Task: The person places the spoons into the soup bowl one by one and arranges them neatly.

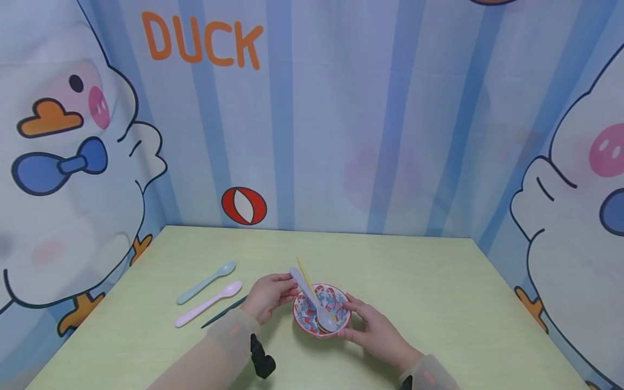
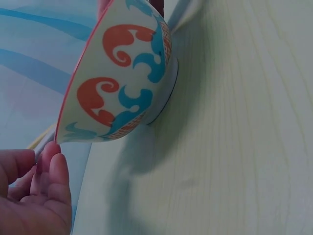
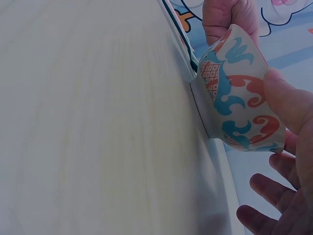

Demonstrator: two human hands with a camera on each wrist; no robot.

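A patterned bowl (image 1: 336, 297), white with red and blue motifs and a red rim, stands toward the front of the table. My right hand (image 1: 377, 331) holds it by the right side, thumb and fingers at the rim; the right wrist view shows the thumb against the bowl's outer wall (image 3: 239, 105). A lavender spoon (image 1: 326, 320) leans in the bowl, scoop down. Its upper handle is pinched by my left hand (image 1: 270, 297) over the left rim. Behind it rises a thin yellow handle (image 1: 302, 266), whose lower end is mostly hidden under the lavender spoon.
Left of the bowl, a light blue spoon (image 1: 207, 283) and a pink spoon (image 1: 209, 304) lie slanted on the pale table (image 1: 414, 281). A dark green utensil (image 1: 221, 313) lies nearest, partly covered by my left hand. A printed duck curtain (image 1: 331, 119) hangs behind the table.
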